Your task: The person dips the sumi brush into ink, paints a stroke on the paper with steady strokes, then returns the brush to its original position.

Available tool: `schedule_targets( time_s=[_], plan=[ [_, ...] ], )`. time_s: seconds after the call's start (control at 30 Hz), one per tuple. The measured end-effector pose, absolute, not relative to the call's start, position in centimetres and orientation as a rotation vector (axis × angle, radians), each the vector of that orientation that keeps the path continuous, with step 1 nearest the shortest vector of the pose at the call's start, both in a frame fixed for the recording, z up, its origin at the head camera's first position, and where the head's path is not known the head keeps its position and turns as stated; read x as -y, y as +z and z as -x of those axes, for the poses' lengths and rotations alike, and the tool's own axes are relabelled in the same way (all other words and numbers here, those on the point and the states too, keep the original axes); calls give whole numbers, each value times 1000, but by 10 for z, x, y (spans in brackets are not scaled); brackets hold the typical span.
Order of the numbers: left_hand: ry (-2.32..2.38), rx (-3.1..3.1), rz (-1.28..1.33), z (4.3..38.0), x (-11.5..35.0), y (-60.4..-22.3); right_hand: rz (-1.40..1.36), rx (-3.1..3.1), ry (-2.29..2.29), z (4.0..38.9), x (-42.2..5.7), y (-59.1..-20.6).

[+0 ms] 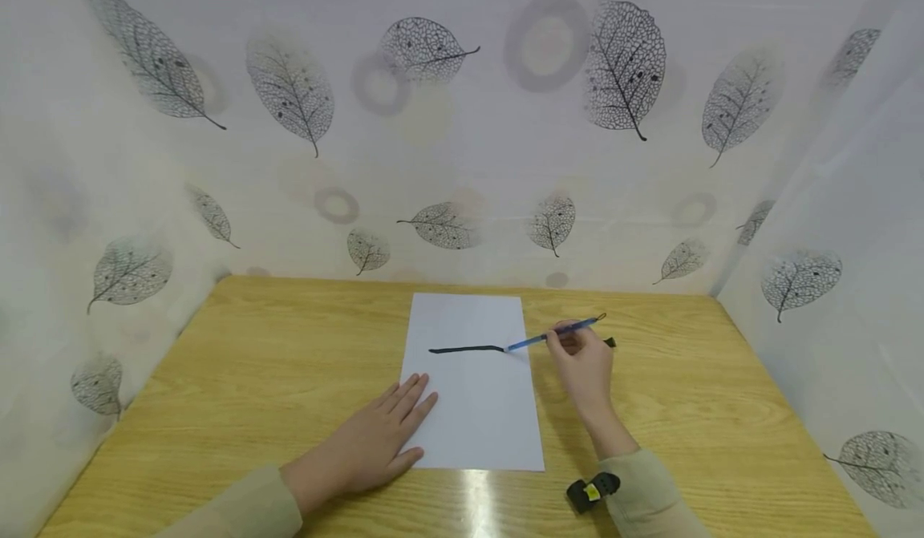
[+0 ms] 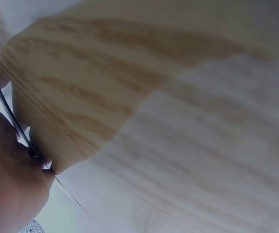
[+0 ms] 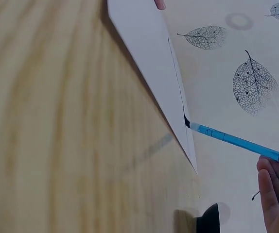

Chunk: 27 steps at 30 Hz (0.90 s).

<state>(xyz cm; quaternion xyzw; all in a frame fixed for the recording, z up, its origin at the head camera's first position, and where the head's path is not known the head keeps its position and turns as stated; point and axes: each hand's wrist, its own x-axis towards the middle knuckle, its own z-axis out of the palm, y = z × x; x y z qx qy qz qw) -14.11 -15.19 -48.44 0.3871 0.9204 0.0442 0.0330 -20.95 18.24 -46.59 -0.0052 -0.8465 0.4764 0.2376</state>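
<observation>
Paper [image 1: 482,422] may skid, I judge, if left hand [image 1: 377,443], flat on its left edge, lifts; right hand [image 1: 586,368] pinches brush [image 1: 530,341].

Slim blue brush [image 1: 530,341], black tip [image 3: 187,122]. Rectangular white paper sheet [image 1: 480,422], black brushstroke [image 1: 465,349]. Yellow-brown wooden table [image 1: 289,345], streaky grain. Pale curtain-like backdrop [image 1: 491,145], lacy black leaf prints [image 1: 626,65], soft grey rings [image 1: 514,45]. Beige sleeves [image 1: 642,482].

The head view looks forward and down, wrist views closer; head and right share the paper [image 1: 480,414].
</observation>
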Motion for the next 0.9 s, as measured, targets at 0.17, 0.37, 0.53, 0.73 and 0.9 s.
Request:
schedule_targets(
  time_s=[0.17, 0.37, 0.53, 0.73, 0.9],
  plan=[
    [122, -2826, -1175, 142, 151, -487, 0, 2290, 1325, 211, -181, -466],
    [102, -2842, -1197, 142, 152, -488, -39, 2203, 1387, 211, -179, -462],
    [101, -2866, -1236, 142, 153, -488, -59, 2176, 1404, 210, -178, -458],
    [130, -2851, -1222, 141, 152, -485, -87, 2151, 1404, 209, -177, -457],
    [118, -2850, -1222, 141, 151, -485, -115, 2128, 1397, 208, -176, -454]
  ],
)
